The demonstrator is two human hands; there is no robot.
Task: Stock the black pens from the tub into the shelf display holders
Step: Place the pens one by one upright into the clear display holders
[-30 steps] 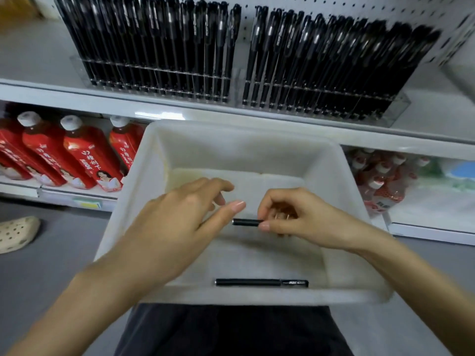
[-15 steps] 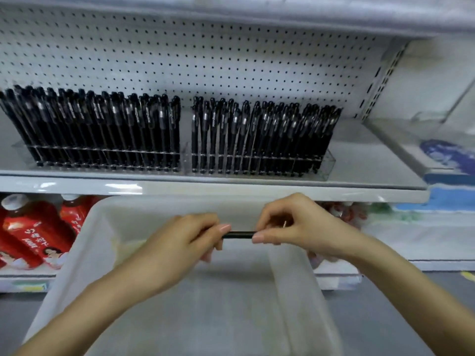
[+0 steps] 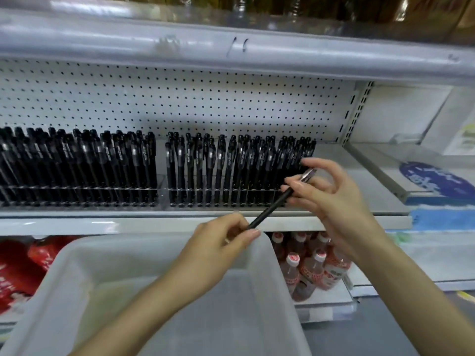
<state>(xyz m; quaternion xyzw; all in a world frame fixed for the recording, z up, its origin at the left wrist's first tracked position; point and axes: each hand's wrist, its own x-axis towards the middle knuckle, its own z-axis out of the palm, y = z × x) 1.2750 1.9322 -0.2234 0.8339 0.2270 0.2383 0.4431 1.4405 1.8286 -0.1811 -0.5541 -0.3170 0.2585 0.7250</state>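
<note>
Black pen slants across the centre-right of the frame, above the far rim of the white tub. The left hand pinches its lower end between thumb and forefinger. The right hand pinches its upper end, other fingers spread, just in front of the pen-packed right display holder on the shelf.

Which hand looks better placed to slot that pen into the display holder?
The right hand, probably. It pinches the pen near its clip end, directly in front of the right-hand holder, while the left hand holds the lower tip down by the tub.
</note>
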